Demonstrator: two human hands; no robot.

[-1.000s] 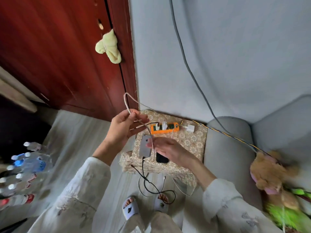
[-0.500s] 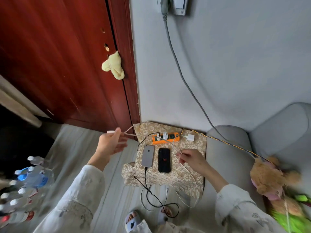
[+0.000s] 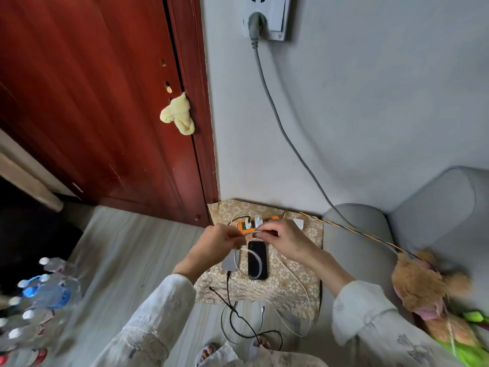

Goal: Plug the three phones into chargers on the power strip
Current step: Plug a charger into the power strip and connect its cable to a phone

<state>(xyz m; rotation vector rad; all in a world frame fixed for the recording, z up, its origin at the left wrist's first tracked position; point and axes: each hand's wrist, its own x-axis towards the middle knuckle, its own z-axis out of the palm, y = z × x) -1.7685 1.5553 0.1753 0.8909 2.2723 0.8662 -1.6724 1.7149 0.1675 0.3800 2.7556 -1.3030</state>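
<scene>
Your two hands meet at the centre of the frame, just below the orange power strip (image 3: pixel 258 223). Your left hand (image 3: pixel 214 243) has its fingers curled around a thin pale object, either a third phone or a cable end; it is too blurred to tell which. Your right hand (image 3: pixel 284 238) pinches the same object from the other side, so both hands are closed on it and almost touching.

The power strip lies at the far edge of the desk (image 3: pixel 304 282), which is covered by a gold patterned cloth. Two white chargers (image 3: pixel 253 221) stand plugged into the strip. A black phone (image 3: pixel 257 260) lies flat below your hands, and a grey phone (image 3: pixel 230 262) lies just beside it to the left, partly hidden by your left wrist, with a black cable (image 3: pixel 229 295) leaving its lower end. A white cable (image 3: pixel 296 279) loops over the cloth to the right and hangs off the front edge.

A grey cord (image 3: pixel 280 123) runs from the wall socket (image 3: pixel 267 15) at the top of the frame down toward the grey sofa (image 3: pixel 370 239) on the right.
</scene>
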